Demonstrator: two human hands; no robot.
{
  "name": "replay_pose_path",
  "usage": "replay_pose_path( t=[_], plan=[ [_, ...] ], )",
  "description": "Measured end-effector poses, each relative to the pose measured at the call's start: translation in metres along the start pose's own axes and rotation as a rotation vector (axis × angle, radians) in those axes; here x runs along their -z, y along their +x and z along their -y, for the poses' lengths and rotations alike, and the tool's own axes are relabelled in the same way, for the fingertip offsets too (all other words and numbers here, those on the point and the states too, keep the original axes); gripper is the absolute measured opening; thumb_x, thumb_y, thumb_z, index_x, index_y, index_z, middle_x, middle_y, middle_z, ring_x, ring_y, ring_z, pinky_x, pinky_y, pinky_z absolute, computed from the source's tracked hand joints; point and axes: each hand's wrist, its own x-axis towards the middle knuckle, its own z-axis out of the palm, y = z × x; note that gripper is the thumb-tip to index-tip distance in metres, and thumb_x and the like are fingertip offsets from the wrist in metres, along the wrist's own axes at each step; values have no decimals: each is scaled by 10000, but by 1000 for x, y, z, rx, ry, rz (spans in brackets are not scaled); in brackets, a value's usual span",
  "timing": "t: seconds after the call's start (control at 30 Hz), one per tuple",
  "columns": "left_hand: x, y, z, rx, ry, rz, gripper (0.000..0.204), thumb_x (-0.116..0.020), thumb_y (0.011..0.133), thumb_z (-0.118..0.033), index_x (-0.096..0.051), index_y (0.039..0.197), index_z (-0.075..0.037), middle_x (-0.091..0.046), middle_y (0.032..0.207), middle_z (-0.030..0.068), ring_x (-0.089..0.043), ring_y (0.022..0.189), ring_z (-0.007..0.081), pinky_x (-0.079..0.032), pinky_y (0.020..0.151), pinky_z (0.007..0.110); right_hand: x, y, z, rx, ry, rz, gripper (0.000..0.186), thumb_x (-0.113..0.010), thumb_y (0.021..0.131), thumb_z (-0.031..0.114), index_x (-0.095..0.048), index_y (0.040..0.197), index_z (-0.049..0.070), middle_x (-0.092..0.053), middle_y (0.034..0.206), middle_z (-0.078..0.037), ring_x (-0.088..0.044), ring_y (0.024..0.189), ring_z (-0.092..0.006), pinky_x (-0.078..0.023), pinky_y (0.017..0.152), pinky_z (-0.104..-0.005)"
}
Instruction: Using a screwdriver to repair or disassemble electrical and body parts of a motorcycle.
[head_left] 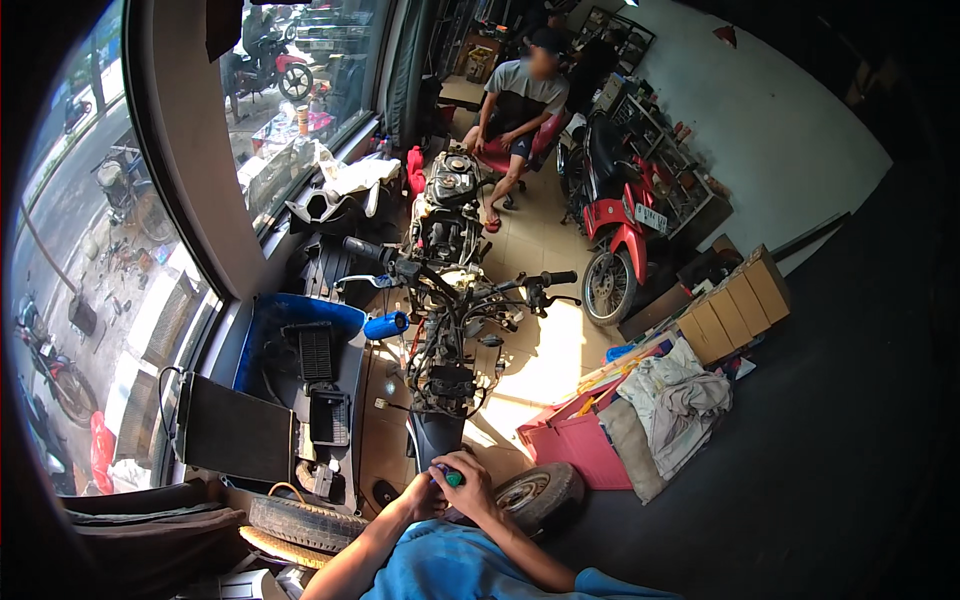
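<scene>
My two hands meet low in front of me, just above my blue shirt. My right hand [468,482] is closed around a green-and-blue handle [455,478], whose green end shows beside the fingers; the rest of it is hidden. Pressed against it from the left is my left hand [422,495], its fingers curled and partly covered, so what they grip is hard to see. Directly beyond the hands stands a stripped motorcycle [440,340] with bare handlebars, exposed wiring and a dark front fender [436,436].
A blue bin [358,314] with black parts and a radiator-like panel [237,432] stand left. Loose tires [300,525] lie lower left; another wheel [540,497] is at right. A pink box [575,450], cartons [735,305], a red motorcycle [625,235] and a seated person [525,95] are farther off.
</scene>
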Motion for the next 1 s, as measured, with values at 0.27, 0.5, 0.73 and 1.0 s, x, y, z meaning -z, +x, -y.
replay_pose_path(
  t=[0.27,0.5,0.73,1.0],
  plan=[
    [7,15,12,-314,-106,-40,479,-418,927,-481,-579,1143,-84,-649,967,127,-621,793,240,-487,610,354,-14,-15,-3,30,33,117,235,-708,828,200,-683,1015,59,-669,1053,-139,-631,1029,-293,-501,874,-360],
    [4,9,12,-416,-150,-60,413,-353,964,-429,-558,1090,-94,-628,1007,117,-618,853,251,-516,770,403,-20,-22,-12,69,-49,203,357,-659,855,356,-670,1122,119,-614,1198,-153,-573,1131,-315,-443,979,-400],
    [4,-1,6,-466,34,-66,360,-293,988,-298,-505,1177,-79,-597,1127,141,-614,978,288,-545,852,441,-14,-20,-13,18,-71,287,392,-691,829,366,-667,1133,121,-553,1276,-187,-544,1167,-342,-434,987,-408],
    [63,43,14,-236,-201,-95,401,-353,954,-450,-534,961,-91,-578,839,87,-566,715,224,-492,566,358,-4,-22,-13,-88,74,274,317,-617,899,317,-665,1110,84,-560,1243,-208,-565,1134,-342,-456,934,-382]
  ],
)
